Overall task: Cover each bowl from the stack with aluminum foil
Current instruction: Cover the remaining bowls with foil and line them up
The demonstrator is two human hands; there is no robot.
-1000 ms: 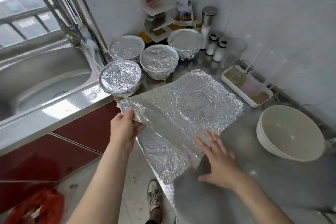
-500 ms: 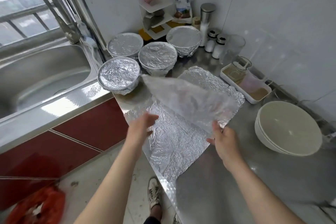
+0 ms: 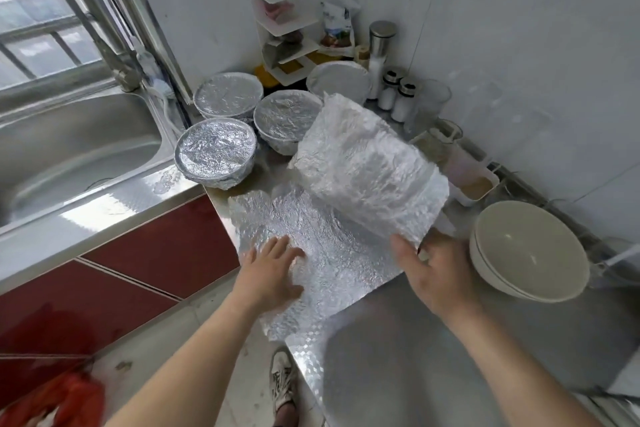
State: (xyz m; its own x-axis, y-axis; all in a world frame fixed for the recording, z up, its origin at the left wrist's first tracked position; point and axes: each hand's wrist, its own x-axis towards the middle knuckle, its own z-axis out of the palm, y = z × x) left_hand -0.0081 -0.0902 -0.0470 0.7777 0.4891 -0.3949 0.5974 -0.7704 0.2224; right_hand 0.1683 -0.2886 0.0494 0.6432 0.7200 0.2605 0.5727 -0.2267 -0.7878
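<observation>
Top foil sheet (image 3: 367, 177) raised; right hand (image 3: 438, 276) fingers (image 3: 403, 246) pinch corner; left hand (image 3: 272, 276) fingers (image 3: 277, 245) flat on lower sheet (image 3: 332, 253).

The raised foil sheet (image 3: 367, 177) is crinkled, shiny metal, like the flat foil sheet (image 3: 311, 246) beneath it. Left of it, the covered bowls (image 3: 216, 149) wear wrinkled glossy foil. Right of it, the stacked bowls (image 3: 530, 250) look smooth and glossy, perhaps ceramic.

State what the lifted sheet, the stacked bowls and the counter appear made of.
Lifted sheet: aluminum foil, shiny, crinkled, holds its bend. Stacked bowls: likely glazed ceramic, though melamine is possible; smooth off-white with soft highlights. Counter: seemingly stainless steel, dull grey sheen.
</observation>
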